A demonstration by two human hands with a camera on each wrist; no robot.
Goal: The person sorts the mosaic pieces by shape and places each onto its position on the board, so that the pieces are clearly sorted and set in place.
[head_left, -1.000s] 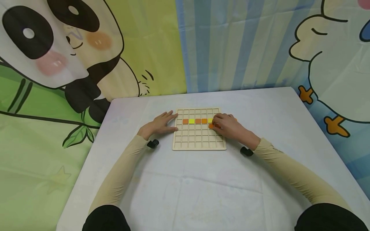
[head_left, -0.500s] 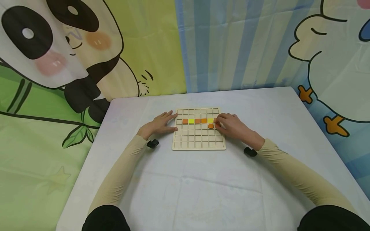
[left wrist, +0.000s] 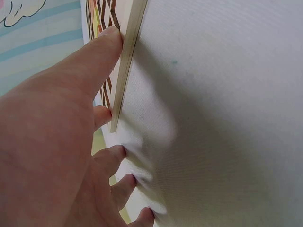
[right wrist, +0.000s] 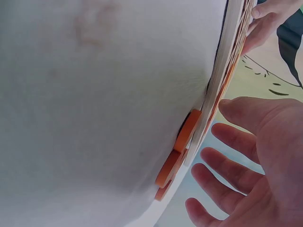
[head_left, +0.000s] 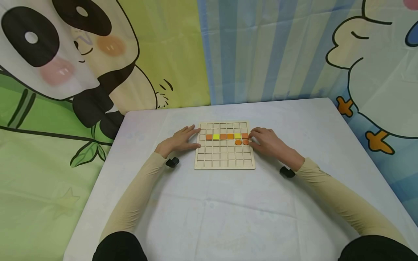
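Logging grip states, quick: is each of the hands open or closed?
Left hand: open, touching the grid board.
Right hand: open, holding nothing.

gridded wooden board (head_left: pixel 225 159) shows no readable text | square tiles (head_left: pixel 230 136) and orange discs (head_left: pixel 238 143) carry none | cartoon backdrop (head_left: pixel 176 54) bears only drawings

One gridded board (head_left: pixel 225 159), six coloured squares (head_left: pixel 230 136) (two yellow, four orange), two discs (head_left: pixel 238 143), three orange pieces (right wrist: pixel 188 128) beside board.
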